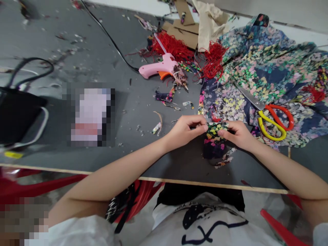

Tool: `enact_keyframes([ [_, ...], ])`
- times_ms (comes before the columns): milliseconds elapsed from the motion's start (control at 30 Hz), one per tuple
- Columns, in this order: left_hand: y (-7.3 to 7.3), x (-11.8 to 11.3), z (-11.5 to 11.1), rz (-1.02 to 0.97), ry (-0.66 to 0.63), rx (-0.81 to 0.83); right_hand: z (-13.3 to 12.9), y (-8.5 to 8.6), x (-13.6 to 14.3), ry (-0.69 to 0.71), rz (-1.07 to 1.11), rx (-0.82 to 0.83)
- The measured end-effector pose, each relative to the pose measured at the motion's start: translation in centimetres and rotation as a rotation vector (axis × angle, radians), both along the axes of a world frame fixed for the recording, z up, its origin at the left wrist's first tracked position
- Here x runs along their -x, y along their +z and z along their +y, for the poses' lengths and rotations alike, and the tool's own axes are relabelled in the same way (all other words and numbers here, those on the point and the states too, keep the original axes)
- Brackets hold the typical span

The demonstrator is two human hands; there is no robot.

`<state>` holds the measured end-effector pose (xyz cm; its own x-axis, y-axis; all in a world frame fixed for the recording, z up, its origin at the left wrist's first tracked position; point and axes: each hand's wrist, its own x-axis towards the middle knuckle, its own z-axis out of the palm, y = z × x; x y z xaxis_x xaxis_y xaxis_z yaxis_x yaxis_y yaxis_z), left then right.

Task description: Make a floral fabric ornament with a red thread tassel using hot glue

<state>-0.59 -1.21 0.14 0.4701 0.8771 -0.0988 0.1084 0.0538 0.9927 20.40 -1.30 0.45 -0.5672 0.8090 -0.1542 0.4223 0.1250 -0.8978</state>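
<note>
A small piece of dark floral fabric [216, 133] is stretched between my two hands, just above the grey table. My left hand [188, 128] pinches its left edge between thumb and fingers. On the other side my right hand [237, 135] grips the piece, thumb on top. Its lower part, dark with pink flowers, hangs toward the table. Beyond my hands lies a large floral cloth [276, 71], crumpled and spread to the right. Scissors [273, 121] with one red and one yellow handle rest on that cloth, blades pointing away to the left.
A pink glue gun [156, 68] with a black cord lies behind my left hand. Heaps of red thread [176, 48], cardboard [186, 32] and cream cloth [208, 24] sit at the back. A blurred phone [91, 116] and a black bag [20, 112] are at left. Fabric scraps litter the table.
</note>
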Motion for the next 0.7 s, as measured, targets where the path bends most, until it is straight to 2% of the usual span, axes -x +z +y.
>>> enact_keyframes([
  [567,0.1,0.12,-0.03,0.097,-0.032,-0.1,0.05,-0.2,-0.19,0.064,-0.021,0.056],
  [700,0.0,0.06,-0.08,0.1,-0.012,-0.078,0.01,-0.17,-0.11,0.035,0.021,0.071],
])
